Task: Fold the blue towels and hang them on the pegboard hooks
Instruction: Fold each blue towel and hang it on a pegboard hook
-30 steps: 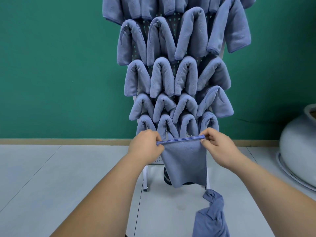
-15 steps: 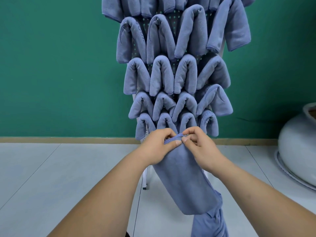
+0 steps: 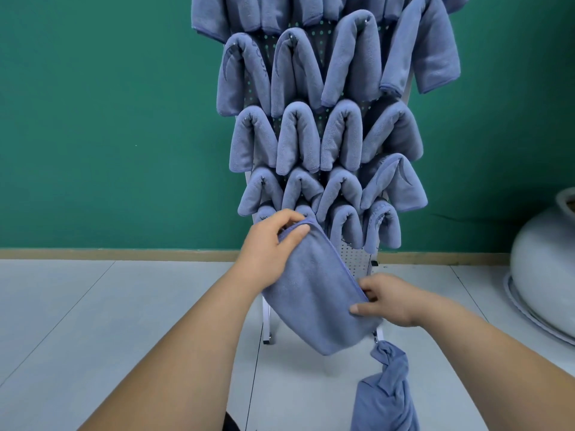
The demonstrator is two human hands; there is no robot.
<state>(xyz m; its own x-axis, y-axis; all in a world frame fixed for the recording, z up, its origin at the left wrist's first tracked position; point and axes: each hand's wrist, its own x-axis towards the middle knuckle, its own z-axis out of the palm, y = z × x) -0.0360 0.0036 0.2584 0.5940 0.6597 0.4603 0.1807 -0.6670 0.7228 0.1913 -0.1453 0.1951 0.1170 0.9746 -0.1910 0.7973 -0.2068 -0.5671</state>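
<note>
A folded blue towel [image 3: 314, 290] hangs slantwise in the air in front of the pegboard's lower part. My left hand [image 3: 267, 247] pinches its upper corner between thumb and fingers. My right hand [image 3: 389, 298] pinches the lower right end of the same edge. The white pegboard [image 3: 356, 259] stands upright on a stand, and several folded blue towels [image 3: 298, 138] hang over its hooks in rows. The bottom row of towels is partly hidden behind my left hand and the held towel.
A knotted blue towel bundle [image 3: 387, 396] hangs at the stand's lower right. A large pale ceramic pot [image 3: 547, 262] sits on the floor at the right edge. Green wall behind, light tiled floor [image 3: 93, 321] below.
Both hands came together at the towel's top edge, folding it in half. Then my right hand slid down and right along the edge, and the towel now hangs slantwise.
</note>
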